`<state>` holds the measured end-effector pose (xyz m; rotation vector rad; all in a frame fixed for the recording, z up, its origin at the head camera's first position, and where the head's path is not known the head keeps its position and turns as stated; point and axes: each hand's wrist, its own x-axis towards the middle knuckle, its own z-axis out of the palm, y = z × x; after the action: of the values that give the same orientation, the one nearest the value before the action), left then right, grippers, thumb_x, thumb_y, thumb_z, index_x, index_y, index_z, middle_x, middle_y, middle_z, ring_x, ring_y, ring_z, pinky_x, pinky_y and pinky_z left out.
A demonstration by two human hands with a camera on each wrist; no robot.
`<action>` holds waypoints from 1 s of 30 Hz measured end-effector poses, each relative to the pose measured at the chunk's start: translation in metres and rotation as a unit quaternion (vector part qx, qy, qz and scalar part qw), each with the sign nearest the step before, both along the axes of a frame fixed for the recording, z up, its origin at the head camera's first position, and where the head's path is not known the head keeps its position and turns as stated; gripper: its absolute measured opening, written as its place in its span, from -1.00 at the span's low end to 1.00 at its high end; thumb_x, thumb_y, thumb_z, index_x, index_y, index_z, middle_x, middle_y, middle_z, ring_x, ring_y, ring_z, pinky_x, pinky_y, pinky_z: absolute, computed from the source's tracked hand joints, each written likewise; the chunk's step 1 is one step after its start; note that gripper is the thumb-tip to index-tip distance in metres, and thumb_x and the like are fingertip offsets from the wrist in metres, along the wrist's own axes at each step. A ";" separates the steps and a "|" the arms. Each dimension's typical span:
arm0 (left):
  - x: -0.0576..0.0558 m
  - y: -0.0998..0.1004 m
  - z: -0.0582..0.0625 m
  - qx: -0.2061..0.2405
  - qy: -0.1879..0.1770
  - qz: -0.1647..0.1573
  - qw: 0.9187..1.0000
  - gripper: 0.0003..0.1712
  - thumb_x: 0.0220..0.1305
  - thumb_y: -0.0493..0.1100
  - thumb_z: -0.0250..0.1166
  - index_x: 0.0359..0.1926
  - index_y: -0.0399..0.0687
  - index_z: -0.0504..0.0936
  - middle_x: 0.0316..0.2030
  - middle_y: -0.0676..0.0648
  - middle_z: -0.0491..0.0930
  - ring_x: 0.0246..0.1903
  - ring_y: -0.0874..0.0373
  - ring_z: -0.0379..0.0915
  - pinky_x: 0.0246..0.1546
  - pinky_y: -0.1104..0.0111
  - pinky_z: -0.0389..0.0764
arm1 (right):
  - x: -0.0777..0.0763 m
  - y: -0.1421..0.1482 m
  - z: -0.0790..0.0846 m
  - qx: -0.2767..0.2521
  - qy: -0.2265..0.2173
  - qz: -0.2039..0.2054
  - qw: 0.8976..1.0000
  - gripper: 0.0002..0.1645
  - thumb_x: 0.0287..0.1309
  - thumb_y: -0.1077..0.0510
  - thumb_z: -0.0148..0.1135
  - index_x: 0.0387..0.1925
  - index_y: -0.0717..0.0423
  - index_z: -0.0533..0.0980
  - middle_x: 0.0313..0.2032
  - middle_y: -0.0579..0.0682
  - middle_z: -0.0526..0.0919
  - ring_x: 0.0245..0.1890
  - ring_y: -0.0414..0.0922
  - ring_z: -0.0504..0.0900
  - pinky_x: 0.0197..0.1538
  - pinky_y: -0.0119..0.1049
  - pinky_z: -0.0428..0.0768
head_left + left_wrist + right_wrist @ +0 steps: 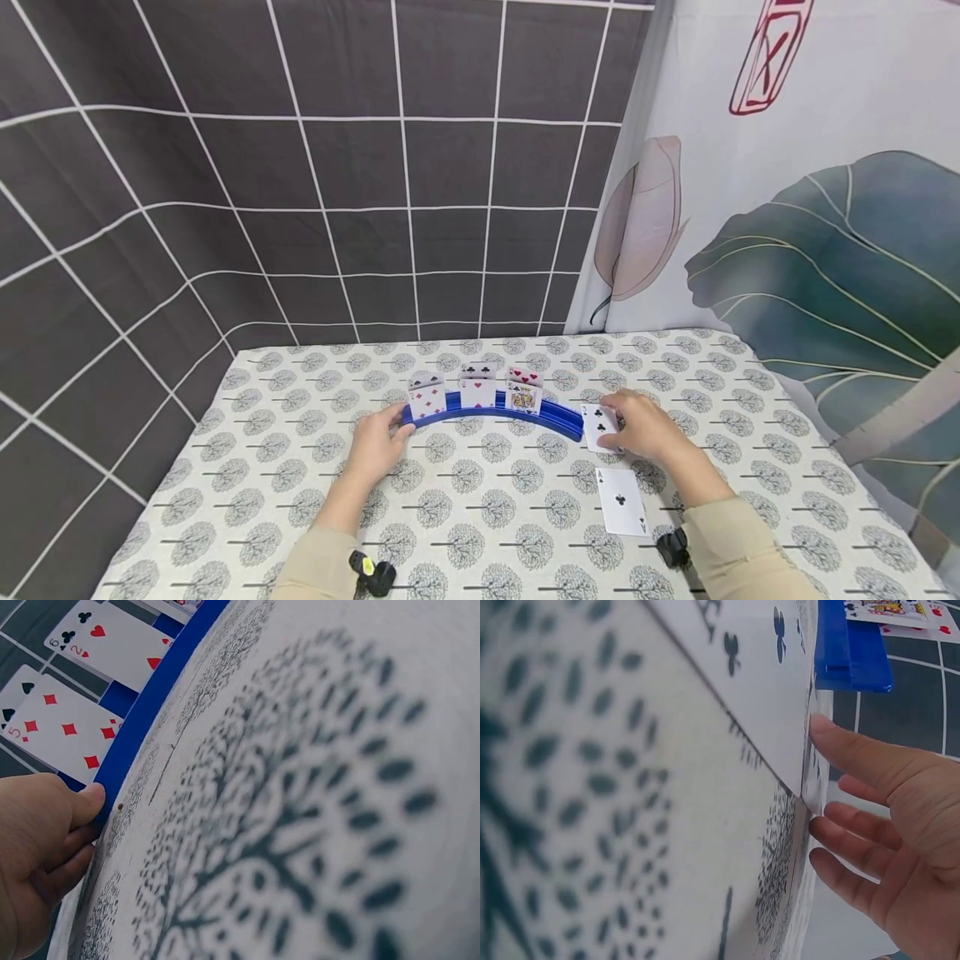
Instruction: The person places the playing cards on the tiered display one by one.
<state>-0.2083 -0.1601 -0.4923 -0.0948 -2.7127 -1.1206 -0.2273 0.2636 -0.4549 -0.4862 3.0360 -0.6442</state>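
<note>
My left hand grips the left end of a curved blue card holder, its thumb against the front wall. Three pairs of playing cards stand in the holder: the five of diamonds before a spade card, the two of hearts before the six of clubs, and a face card before a heart card. At the right end, my right hand holds a clubs card by its edges, thumb near and fingers far. Just nearer lies the ace of clubs, face up.
A tree-patterned cloth covers the table. A dark grid curtain hangs behind, with a white leaf-printed curtain at the right. Black wrist devices sit by both sleeves.
</note>
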 end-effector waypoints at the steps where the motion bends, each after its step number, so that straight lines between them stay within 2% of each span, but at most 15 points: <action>1: 0.000 0.000 0.000 0.000 0.000 0.000 1.000 -0.42 0.26 -0.26 0.41 0.26 -0.39 0.51 0.00 -0.37 0.67 0.05 -0.25 0.62 0.27 -0.09 0.48 | 0.000 0.000 0.000 0.000 0.000 -0.001 1.000 -0.13 -0.17 0.08 0.65 0.19 0.34 0.51 0.15 0.35 0.56 0.14 0.34 0.54 0.21 0.34 0.49; 7: 0.000 0.000 0.000 0.001 -0.002 0.002 1.000 -0.42 0.26 -0.26 0.41 0.26 -0.38 0.52 0.00 -0.36 0.67 0.05 -0.25 0.61 0.29 -0.10 0.46 | -0.001 0.000 0.001 0.000 -0.019 -0.005 1.000 -0.10 -0.11 0.07 0.62 0.25 0.37 0.46 0.25 0.42 0.46 0.24 0.40 0.43 0.29 0.37 0.39; 12: 0.001 0.000 0.000 0.002 -0.004 0.003 1.000 -0.43 0.26 -0.26 0.41 0.26 -0.38 0.52 0.00 -0.35 0.68 0.06 -0.25 0.61 0.29 -0.10 0.46 | -0.001 0.000 0.000 -0.004 -0.031 -0.005 0.999 -0.06 -0.08 0.08 0.60 0.29 0.39 0.41 0.25 0.44 0.44 0.21 0.41 0.45 0.25 0.37 0.43; 19: 0.002 0.001 0.002 0.005 -0.005 0.003 1.000 -0.43 0.26 -0.26 0.41 0.26 -0.38 0.52 -0.01 -0.35 0.68 0.05 -0.24 0.61 0.28 -0.09 0.47 | -0.001 -0.002 0.000 -0.026 -0.019 -0.029 0.999 0.00 -0.20 0.15 0.65 0.29 0.41 0.40 0.19 0.41 0.44 0.12 0.39 0.51 0.18 0.37 0.50; 22: 0.002 0.001 0.002 0.002 -0.004 0.004 1.000 -0.43 0.26 -0.26 0.41 0.26 -0.38 0.52 -0.01 -0.35 0.68 0.05 -0.25 0.61 0.28 -0.09 0.48 | -0.001 -0.003 0.000 -0.029 -0.008 -0.033 0.999 -0.07 -0.18 0.20 0.64 0.25 0.43 0.42 0.12 0.35 0.48 0.02 0.31 0.57 0.13 0.31 0.57; 27: 0.002 0.001 0.001 -0.001 -0.002 0.003 1.000 -0.44 0.27 -0.26 0.40 0.26 -0.37 0.52 0.00 -0.35 0.68 0.05 -0.24 0.62 0.25 -0.07 0.51 | 0.001 -0.001 0.001 -0.033 0.010 -0.031 0.999 -0.27 -0.03 0.28 0.53 0.18 0.45 0.46 -0.01 0.27 0.54 -0.13 0.18 0.61 0.04 0.19 0.66; 30: 0.002 0.001 0.001 -0.001 -0.002 0.004 1.000 -0.44 0.27 -0.26 0.40 0.25 -0.37 0.53 0.00 -0.35 0.68 0.05 -0.24 0.62 0.26 -0.08 0.50 | 0.002 0.000 0.003 -0.038 0.031 -0.026 0.998 -0.37 0.08 0.30 0.44 0.18 0.45 0.47 -0.03 0.30 0.57 -0.14 0.19 0.63 0.04 0.19 0.66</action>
<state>-0.2065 -0.1591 -0.4916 -0.0822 -2.7149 -1.1180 -0.2252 0.2640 -0.4524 -0.4386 3.1011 -0.7633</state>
